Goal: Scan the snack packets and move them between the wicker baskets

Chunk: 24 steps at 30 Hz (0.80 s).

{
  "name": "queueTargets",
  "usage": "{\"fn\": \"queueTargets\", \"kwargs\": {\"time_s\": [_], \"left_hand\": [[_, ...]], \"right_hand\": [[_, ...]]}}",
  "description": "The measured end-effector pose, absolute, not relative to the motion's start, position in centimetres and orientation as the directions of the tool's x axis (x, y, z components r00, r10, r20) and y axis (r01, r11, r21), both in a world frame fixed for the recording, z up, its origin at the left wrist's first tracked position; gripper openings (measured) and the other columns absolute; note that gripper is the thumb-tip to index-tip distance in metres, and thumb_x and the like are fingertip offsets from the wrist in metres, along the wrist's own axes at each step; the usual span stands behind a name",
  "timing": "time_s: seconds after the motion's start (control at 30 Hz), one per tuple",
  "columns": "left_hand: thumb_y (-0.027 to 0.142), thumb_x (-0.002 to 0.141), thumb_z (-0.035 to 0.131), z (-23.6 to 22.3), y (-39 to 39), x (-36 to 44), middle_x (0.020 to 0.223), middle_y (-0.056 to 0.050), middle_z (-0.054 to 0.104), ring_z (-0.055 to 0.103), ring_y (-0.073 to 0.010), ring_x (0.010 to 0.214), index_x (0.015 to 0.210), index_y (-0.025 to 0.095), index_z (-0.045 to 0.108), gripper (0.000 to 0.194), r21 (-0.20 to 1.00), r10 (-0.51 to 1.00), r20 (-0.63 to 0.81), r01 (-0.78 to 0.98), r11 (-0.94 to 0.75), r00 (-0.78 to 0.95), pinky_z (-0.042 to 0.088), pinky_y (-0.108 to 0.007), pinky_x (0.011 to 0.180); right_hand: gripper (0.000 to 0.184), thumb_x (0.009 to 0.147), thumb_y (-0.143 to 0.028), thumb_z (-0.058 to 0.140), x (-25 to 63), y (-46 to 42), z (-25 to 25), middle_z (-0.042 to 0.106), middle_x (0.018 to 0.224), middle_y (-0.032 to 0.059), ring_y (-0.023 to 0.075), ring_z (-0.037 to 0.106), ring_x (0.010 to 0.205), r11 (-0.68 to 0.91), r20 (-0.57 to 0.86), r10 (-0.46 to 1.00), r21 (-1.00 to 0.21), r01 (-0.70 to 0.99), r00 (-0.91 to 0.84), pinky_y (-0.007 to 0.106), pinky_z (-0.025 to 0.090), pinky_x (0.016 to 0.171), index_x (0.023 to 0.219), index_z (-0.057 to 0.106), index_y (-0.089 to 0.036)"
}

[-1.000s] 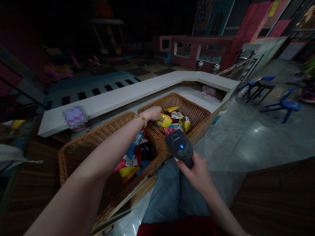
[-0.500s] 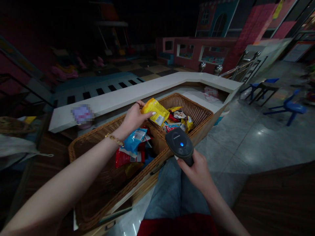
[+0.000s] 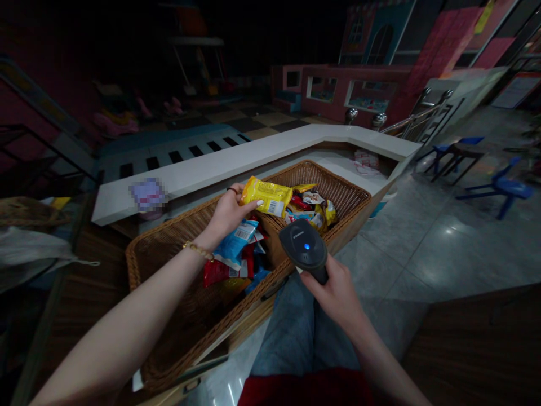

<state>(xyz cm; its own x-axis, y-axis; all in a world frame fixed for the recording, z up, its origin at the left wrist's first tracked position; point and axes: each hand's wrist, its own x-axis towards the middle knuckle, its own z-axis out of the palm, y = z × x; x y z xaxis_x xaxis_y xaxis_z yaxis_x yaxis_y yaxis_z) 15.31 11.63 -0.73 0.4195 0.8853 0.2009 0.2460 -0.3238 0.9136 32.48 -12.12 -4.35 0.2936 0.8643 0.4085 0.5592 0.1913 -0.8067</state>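
Pinching a yellow snack bag (image 3: 267,196) above the wicker baskets, scanner ready in the other hand

Our left hand (image 3: 230,214) pinches the bag's end between thumb and fingers, over the far wicker basket (image 3: 333,189) at center. Our right hand (image 3: 333,293) wraps a black handheld barcode scanner (image 3: 302,245), its blue light lit, beside the near wicker basket (image 3: 211,338). We judge that so light a pinch could let the bag slip into the pile, the scanner could knock the rim, and dim light could hamper a barcode read.
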Motion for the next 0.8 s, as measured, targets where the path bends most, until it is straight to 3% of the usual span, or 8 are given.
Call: {"fn": "queueTargets", "kwargs": {"time_s": [0.3,0.57,0.8], "left_hand": [[0.023,0.076,0.076,-0.4,11.3,15.4,0.112,-0.009,0.074,0.072,-0.0223,0.103,0.104,0.019,0.055,0.035,0.857,0.886,0.237,0.343,-0.383,0.398,0.058,-0.037,0.093],[0.028,0.074,0.077,-0.7,11.5,15.3,0.103,-0.006,0.074,0.073,-0.0222,0.094,0.103,0.02,0.052,0.039,0.897,0.876,0.234,0.254,-0.362,0.422,0.061,-0.038,0.087],[0.046,0.086,0.07,2.9,11.0,13.2,0.117,-0.008,0.073,0.07,-0.0247,0.105,0.121,0.019,0.062,0.045,0.855,0.836,0.384,0.191,-0.482,0.393,0.058,-0.037,0.093]], "right_hand": [[0.009,0.087,-0.028,0.059,32.3,-12.1,-4.4,0.074,0.082,0.0047,0.0233,0.071,0.075,0.192,0.404,0.866,-0.813,0.55,0.295,0.03,0.055,0.069,0.092,0.064,-0.022],[0.01,0.087,-0.027,0.059,32.3,-12.2,-4.4,0.074,0.082,0.0045,0.0222,0.071,0.074,0.193,0.41,0.863,-0.809,0.556,0.296,0.029,0.054,0.068,0.093,0.064,-0.021],[0.008,0.086,-0.027,0.059,33.2,-12.4,-5.0,0.073,0.077,0.0029,0.0216,0.069,0.068,0.16,0.441,0.828,-0.778,0.608,0.347,0.028,0.052,0.064,0.089,0.064,-0.021]]}}
